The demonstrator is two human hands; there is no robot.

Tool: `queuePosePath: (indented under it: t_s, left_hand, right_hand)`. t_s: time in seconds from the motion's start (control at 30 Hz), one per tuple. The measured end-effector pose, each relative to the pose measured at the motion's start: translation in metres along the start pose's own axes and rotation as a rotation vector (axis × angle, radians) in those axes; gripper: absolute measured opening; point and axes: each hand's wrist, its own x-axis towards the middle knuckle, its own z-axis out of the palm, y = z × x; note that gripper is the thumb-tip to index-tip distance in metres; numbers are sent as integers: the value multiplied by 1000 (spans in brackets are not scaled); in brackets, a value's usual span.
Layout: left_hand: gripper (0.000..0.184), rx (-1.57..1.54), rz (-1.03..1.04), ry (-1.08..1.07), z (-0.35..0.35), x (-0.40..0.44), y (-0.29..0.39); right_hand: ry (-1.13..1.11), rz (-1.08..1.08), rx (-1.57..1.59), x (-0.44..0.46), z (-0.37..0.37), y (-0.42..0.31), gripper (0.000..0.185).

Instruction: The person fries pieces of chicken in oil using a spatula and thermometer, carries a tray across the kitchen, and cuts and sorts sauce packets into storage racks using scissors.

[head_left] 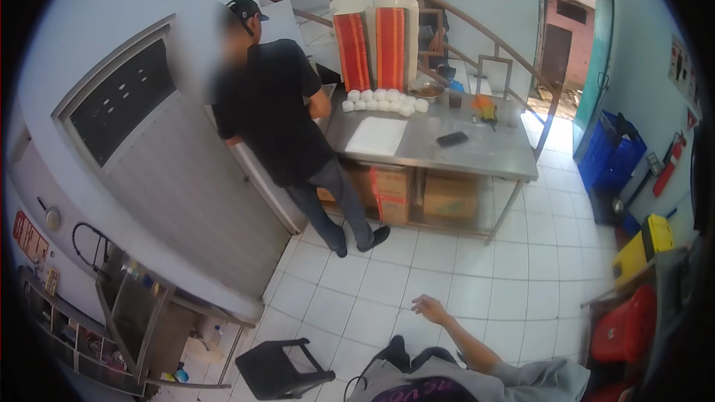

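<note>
My right hand (430,307) reaches out over the white tiled floor with its fingers apart and nothing in it. It touches no object. My left hand is out of sight. Below and to the left of my right hand stands a black stool (277,369). Ahead is a steel table (477,156). On it are several white rounded pieces (381,101) in rows, a white sheet or board (376,136), a dark phone-like object (452,138) and a bowl (427,91).
A person in black (272,104) stands at the table's left end. Two tall stacks of red and orange items (351,48) rise behind. Cardboard boxes (449,195) sit beneath. Blue crates (612,152), a yellow bin (642,249) and a red container (624,325) line the right.
</note>
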Motion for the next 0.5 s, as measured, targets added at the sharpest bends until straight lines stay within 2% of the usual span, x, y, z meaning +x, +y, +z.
queuePosePath:
  t_s: [0.07,0.17,0.23,0.27,0.33,0.37,0.43,0.47,0.5]
  left_hand:
    - [36,-5,79,105,-24,41,48]
    - [35,-15,155,301,-51,92,119]
    - [35,-1,161,408,-57,114,161]
    - [34,40,210,434,-49,138,159]
    - [34,-50,94,338,-51,137,185]
    - [34,-87,39,288,-51,137,202]
    - [34,-140,-95,180,-44,134,242]
    - [34,-155,-140,147,-43,133,264]
    - [34,-175,-182,120,-42,133,283]
  right_hand:
    - [40,35,34,53,-20,4,23]
    - [221,-3,37,154,-55,20,22]
    - [360,13,238,235,-74,55,18]
    - [437,29,349,275,-83,56,13]
    - [347,73,580,345,-110,48,27]
    - [323,71,592,379,-116,40,27]
    - [545,228,688,452,-128,11,17]
    - [525,224,702,482,-135,-4,17]
    - [599,297,694,510,-143,-19,22]
